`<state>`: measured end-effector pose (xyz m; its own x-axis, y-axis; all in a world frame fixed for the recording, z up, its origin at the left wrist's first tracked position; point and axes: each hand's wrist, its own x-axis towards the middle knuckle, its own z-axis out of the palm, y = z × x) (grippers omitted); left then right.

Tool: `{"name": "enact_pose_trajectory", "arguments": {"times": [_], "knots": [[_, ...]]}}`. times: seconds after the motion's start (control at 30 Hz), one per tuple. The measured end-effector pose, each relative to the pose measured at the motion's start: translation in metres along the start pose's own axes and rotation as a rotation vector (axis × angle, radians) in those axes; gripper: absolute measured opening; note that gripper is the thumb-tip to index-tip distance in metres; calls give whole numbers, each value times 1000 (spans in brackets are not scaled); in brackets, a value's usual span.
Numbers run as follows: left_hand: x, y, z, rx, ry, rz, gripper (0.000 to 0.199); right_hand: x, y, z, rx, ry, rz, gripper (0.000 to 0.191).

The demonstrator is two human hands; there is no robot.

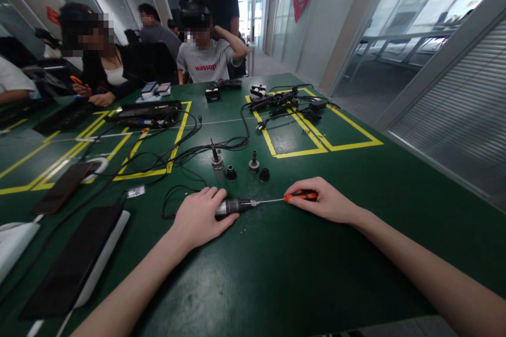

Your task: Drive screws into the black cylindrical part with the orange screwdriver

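Note:
My left hand [201, 217] is closed around a corded cylindrical device [233, 207] with a silver body and a black front end, lying low over the table. In my right hand [322, 201] is a screwdriver [302, 196] with an orange and black handle. Its thin shaft points left, and its tip meets the narrow end of the device. Just beyond stand a silver cylindrical part [217, 160] with a thin spindle, a small black cap [231, 172], a round metal part [253, 163] with a dark stem and another black cap [264, 174]. Tiny screws [242, 230] lie nearer me.
Dark cables [190, 154] cross the green table [276, 279]. A phone on a white block [77, 263] lies at left, with another phone [63, 187] behind it. A cable heap [280, 101] sits at the back right. Several people are across the table.

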<state>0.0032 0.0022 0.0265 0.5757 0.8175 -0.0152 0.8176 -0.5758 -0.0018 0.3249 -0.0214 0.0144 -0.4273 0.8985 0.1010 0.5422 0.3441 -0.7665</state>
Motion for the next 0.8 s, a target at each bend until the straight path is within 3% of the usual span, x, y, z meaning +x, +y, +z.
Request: {"name": "enact_pose_trajectory", "arguments": {"times": [0.17,0.4,0.53,0.8], "knots": [[0,0,0,-7,1,7,36,0,-1,1,18,60,-43,29],[0,1,0,-17,10,-9,36,1,2,-1,-22,-13,-8,41],[0,1,-2,-12,5,-17,36,1,3,0,9,-28,8,36],[0,1,0,-26,29,-21,35,0,-2,0,-40,85,-49,32]]}}
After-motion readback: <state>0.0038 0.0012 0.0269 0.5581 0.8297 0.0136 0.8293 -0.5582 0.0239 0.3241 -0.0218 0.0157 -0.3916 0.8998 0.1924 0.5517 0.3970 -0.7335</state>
